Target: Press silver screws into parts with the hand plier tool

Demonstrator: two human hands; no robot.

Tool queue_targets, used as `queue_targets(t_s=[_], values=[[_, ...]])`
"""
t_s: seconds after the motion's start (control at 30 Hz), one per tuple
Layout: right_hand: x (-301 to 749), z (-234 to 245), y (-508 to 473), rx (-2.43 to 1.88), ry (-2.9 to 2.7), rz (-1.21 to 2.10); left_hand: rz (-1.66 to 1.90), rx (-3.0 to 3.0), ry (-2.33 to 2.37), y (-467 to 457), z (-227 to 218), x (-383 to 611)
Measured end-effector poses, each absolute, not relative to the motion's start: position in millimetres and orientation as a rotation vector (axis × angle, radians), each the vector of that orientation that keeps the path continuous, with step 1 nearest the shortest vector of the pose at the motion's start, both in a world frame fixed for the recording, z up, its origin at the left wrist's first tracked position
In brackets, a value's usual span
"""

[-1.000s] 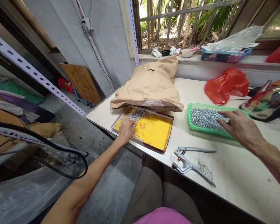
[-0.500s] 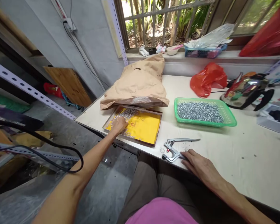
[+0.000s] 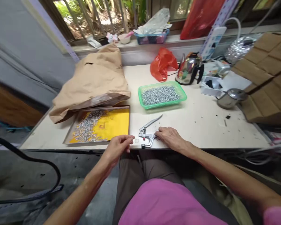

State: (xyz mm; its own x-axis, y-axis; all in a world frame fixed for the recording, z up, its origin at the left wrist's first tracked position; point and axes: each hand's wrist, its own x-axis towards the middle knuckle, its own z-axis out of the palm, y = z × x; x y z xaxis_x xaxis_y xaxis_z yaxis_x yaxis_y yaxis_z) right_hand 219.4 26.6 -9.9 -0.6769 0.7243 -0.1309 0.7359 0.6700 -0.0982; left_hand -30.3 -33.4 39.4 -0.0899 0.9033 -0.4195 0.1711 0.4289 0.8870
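Observation:
Metal snap pliers (image 3: pixel 148 136) lie at the table's front edge. My right hand (image 3: pixel 167 137) rests on their lower handle, fingers curled over it. My left hand (image 3: pixel 118 146) hovers just left of the pliers' jaws, its fingers pinched on something too small to name. To the left is a shallow cardboard tray with a yellow sheet (image 3: pixel 112 124) holding several small metal pieces. A green plastic basket (image 3: pixel 182 95) full of small metal parts stands behind the pliers.
A big brown paper sack (image 3: pixel 96 78) lies at the back left. A red plastic bag (image 3: pixel 161 64), an electric kettle (image 3: pixel 189 70), a small metal pot (image 3: pixel 229 97) and cardboard (image 3: pixel 264 75) fill the back right. A black cable (image 3: pixel 32 162) loops on the floor at left.
My left hand left the yellow tray and came to the pliers' jaws. My right hand went from the green basket to the pliers' handle. The view swung right.

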Motion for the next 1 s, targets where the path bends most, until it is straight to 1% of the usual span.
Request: queue_targets(t_s=[0.2,0.37,0.6,0.83,1.0], values=[[226.2,-14.1,26.3,1.212,2.849,-0.176,0.878,0.923,1.564,-26.1,-0.8,12.1],[225.7,-10.4,24.3,1.259,2.826,-0.210,0.770,0.969,1.683,-21.3,-19.4,16.8],[225.0,-9.0,22.1,1.292,2.837,-0.237,0.584,0.964,1.752,-16.9,-18.3,16.7],[225.4,-14.5,23.1,1.311,2.852,-0.251,0.377,1.073,1.801,-8.8,-6.8,17.7],[226.1,-16.0,23.6,1.315,2.858,-0.276,0.328,1.052,1.769,-5.9,-1.4,18.8]])
